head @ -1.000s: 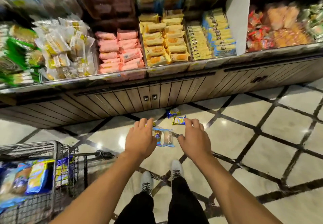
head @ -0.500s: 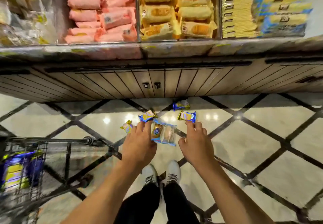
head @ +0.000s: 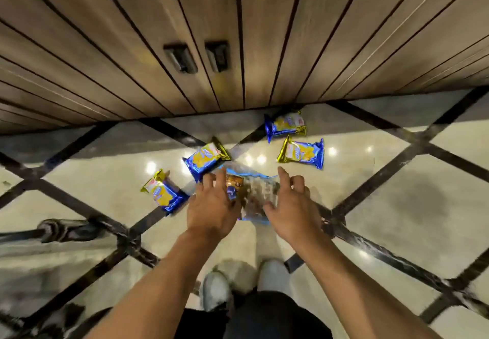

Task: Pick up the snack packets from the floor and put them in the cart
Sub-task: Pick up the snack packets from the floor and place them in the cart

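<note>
The floor [head: 383,180] is glossy cream tile crossed by dark diagonal bands, with ceiling lights mirrored in it. Five packets lie on it — four small blue-and-yellow ones and a clear one. One small packet [head: 285,125] sits close to the wooden cabinet base [head: 238,34], another [head: 301,153] just below it, two more [head: 206,157] [head: 163,193] to the left. The clear packet [head: 254,193] lies between them — partly covered.

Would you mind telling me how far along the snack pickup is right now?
Nothing looks done from this view: the cart basket is out of sight. In hand: the left hand and right hand are closing around the clear packet, no firm grip visible yet. Left: four blue-and-yellow packets lie on the floor.
</note>
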A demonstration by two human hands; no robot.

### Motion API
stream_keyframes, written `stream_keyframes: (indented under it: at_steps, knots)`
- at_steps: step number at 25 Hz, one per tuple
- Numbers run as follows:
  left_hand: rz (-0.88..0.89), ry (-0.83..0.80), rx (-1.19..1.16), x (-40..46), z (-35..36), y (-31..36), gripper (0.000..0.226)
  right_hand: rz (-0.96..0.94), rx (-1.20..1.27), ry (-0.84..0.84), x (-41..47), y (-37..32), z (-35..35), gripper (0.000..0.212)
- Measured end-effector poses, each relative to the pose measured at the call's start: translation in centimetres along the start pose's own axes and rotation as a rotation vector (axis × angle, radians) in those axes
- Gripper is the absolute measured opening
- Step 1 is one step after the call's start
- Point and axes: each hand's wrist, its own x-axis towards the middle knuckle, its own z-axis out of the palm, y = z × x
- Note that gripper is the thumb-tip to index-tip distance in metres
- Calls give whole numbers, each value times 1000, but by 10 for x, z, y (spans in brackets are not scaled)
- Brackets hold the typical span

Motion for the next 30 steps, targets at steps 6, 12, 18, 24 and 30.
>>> stream_keyframes:
  at_steps: [6, 12, 18, 24, 30]
  knots:
    - [-118, -85, 62, 82, 118, -36, 94, 124, 11, -133, 89, 42, 119, 86]
    - [-140, -11, 27, 106, 169, -57, 98, 172, 96, -89, 115, 47, 174, 94]
    - [-158, 80, -156, 113, 175, -63, 93, 153, 261, -14, 118, 39, 188, 93]
    - [-207, 166, -395, 90, 117, -40, 90, 110, 286, 83, 91, 24, 112, 83]
    - [-188, 242, -536, 8, -36, 18, 82, 67, 344, 146, 0, -27, -44, 76]
